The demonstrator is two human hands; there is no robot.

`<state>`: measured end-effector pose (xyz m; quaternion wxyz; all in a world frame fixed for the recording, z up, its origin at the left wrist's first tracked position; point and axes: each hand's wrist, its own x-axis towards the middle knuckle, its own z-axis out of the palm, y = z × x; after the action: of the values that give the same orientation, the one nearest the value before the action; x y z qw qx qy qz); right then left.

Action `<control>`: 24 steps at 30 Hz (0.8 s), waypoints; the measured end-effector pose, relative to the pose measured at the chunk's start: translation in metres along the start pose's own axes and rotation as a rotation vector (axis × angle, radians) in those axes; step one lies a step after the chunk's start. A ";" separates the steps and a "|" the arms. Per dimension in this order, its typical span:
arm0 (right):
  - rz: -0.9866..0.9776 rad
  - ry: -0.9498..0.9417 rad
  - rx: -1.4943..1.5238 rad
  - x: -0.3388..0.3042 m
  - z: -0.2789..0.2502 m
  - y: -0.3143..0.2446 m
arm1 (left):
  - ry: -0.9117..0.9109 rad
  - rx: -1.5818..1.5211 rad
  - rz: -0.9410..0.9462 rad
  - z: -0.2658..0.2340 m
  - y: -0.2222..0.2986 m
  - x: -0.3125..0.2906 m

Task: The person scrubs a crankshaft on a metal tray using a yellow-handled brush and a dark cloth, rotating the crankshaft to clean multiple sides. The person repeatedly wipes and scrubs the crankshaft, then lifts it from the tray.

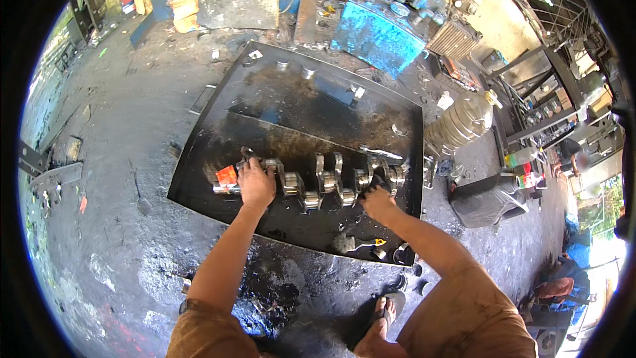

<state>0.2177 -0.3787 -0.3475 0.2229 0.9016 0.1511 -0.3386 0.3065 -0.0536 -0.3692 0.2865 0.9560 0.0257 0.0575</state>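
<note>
A metal crankshaft (329, 184) lies across a large, oil-blackened metal tray (311, 229). At its left end my left hand (256, 183) is closed over the shaft, fingers pointing away from me. Beside those fingers, an orange-red piece of wrapping or cloth (226, 176) rests on the shaft's end. My right hand (378, 203) grips near the crankshaft's right end, its fingertips partly hidden among the webs. Between me and the shaft, a brush (344, 243) with a yellow-tipped handle lies in the tray. A pale, thin strip (380, 152) is beyond the right end.
Curved bearing shells (399, 130) and small ring-like parts (309, 73) lie farther back in the tray. To the right stand a big clear plastic bottle (460, 122) and a black jerrycan (487, 200). A blue machine (381, 33) stands behind; my sandaled foot (383, 315) is near the tray.
</note>
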 end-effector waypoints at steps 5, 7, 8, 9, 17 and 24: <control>-0.018 0.099 -0.019 -0.046 -0.042 0.034 | -0.024 -0.004 -0.006 -0.003 0.002 -0.001; 0.015 0.178 0.027 -0.061 -0.058 0.054 | -0.035 -0.011 -0.014 -0.003 0.003 -0.004; 0.132 0.229 0.135 -0.065 -0.065 0.066 | -0.021 -0.020 -0.013 -0.004 0.004 -0.004; 0.171 0.285 0.270 -0.066 -0.069 0.075 | -0.010 -0.015 -0.009 -0.005 0.005 -0.004; 0.035 0.237 0.436 0.050 -0.082 0.064 | -0.064 -0.030 -0.044 -0.010 0.009 -0.003; 0.262 0.373 0.518 0.092 -0.075 0.052 | -0.054 -0.065 -0.004 -0.009 0.006 -0.004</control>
<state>0.3468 -0.3743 -0.3436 -0.0031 0.9863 -0.0189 -0.1636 0.3013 -0.0537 -0.3591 0.3178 0.9474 0.0181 0.0321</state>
